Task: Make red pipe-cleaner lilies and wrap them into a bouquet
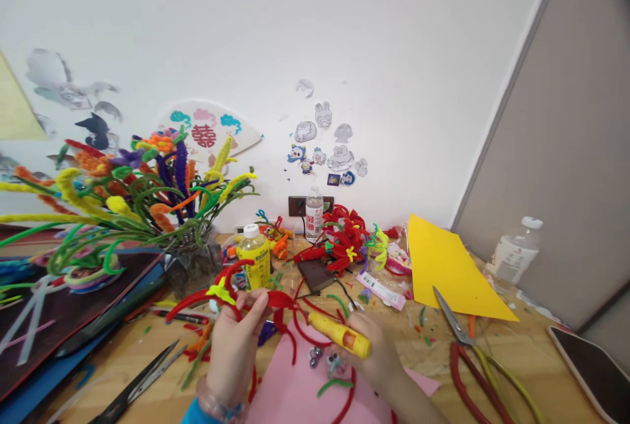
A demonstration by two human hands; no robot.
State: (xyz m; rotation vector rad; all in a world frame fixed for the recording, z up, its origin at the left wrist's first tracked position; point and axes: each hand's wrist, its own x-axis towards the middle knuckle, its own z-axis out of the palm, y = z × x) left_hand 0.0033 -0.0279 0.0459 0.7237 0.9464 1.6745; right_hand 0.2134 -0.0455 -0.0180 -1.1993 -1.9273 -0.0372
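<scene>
My left hand pinches a red pipe-cleaner flower between thumb and fingers. Its yellow centre sticks out to the left, among curved red strands. In my right hand is a yellow hot glue gun, its nozzle pointing left towards the flower's red petals. I cannot tell whether the nozzle touches them. Beneath both hands lies a pink sheet with loose red pipe cleaners, a short green piece and small shiny beads.
Black scissors lie at front left, red-handled scissors at right near yellow paper. Behind stand a yellow-labelled bottle and a clear bottle. A vase of pipe-cleaner flowers stands left; a phone lies right.
</scene>
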